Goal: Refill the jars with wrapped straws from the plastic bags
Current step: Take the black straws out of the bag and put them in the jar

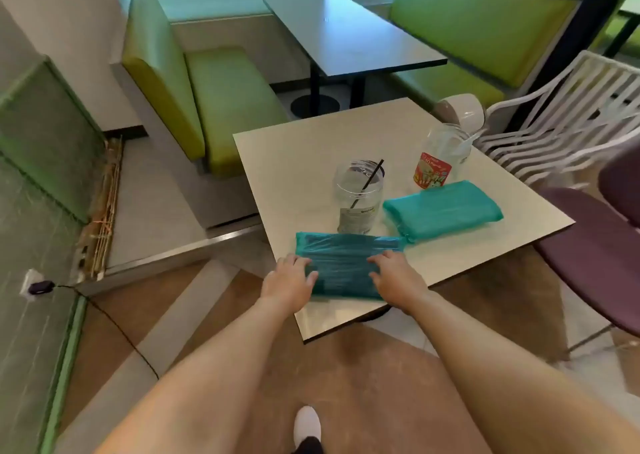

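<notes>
A teal plastic bag of dark straws lies at the near edge of the white table. My left hand rests on its left end, and my right hand rests on its right end, fingers spread over the plastic. A second, fuller teal bag lies behind it to the right. A clear jar with one black straw in it stands behind the near bag. Further right stands another clear jar with a red label and a white straw or two inside.
A white lid sits at the table's far right corner. A white slatted chair and purple chairs stand to the right. Green booth seats and a dark table lie beyond.
</notes>
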### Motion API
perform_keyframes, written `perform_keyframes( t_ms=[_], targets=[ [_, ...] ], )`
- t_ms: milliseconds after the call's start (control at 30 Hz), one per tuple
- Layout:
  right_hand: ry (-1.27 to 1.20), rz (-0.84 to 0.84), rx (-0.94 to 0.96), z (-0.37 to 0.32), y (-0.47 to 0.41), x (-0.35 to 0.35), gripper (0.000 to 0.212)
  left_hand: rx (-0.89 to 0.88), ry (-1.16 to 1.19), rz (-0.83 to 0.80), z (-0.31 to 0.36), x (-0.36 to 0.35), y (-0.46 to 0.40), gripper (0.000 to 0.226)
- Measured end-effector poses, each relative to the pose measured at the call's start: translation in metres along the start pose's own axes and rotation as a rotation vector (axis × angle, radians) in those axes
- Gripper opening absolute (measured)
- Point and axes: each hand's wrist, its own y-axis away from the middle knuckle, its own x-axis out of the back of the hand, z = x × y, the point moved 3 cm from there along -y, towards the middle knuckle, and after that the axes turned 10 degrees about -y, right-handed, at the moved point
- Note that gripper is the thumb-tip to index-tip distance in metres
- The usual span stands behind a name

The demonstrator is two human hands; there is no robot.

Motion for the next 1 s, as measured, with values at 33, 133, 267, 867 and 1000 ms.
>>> perform_keyframes(
  t_ms=[33, 133, 267, 867, 1000],
  targets=[
    [-0.002, 0.006, -0.001, 0.0, -0.006, -0.002, 0.042, 0.028, 0.037, -0.031, -0.004, -0.003, -0.005, 0.048],
    [0.015, 0.037, 0.008, 0.001, -0.021, -0.012, 0.044, 0.103, 0.119, -0.108, -0.016, -0.018, -0.018, 0.055],
    [0.051, 0.093, 0.006, 0.002, -0.032, -0.024, 0.051, 0.175, 0.273, -0.118, -0.024, -0.028, -0.034, 0.064],
    [-0.061, 0.094, -0.019, 0.009, -0.035, -0.034, 0.054, 0.448, 0.807, -0.083, -0.025, -0.036, -0.06, 0.057],
    [-0.137, 0.081, 0.027, 0.006, -0.036, -0.023, 0.048, 0.387, 0.855, 0.016, -0.026, -0.009, -0.051, 0.057]
  ],
)
